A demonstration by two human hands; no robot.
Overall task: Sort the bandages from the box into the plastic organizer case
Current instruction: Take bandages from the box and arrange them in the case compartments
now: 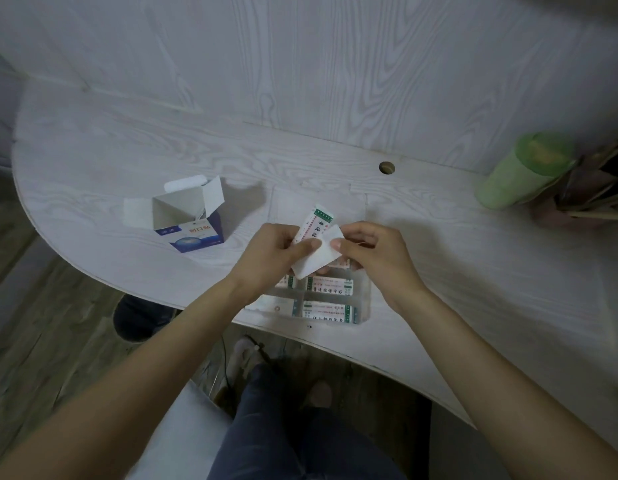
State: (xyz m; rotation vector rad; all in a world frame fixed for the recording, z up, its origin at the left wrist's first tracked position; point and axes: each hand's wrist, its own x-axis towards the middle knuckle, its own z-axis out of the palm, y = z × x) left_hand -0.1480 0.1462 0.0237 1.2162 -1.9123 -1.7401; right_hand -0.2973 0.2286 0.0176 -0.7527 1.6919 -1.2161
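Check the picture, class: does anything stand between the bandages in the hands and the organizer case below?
Nothing visible does. Both hands, left and right, hold the bandages directly above the open organizer case; its lid is out of the way.

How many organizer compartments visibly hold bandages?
4: lower right, lower left, middle right, middle left. The hands hide the compartments beyond.

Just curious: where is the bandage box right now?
In the head view, the open bandage box stands on the white table, to the left of both hands and the organizer case.
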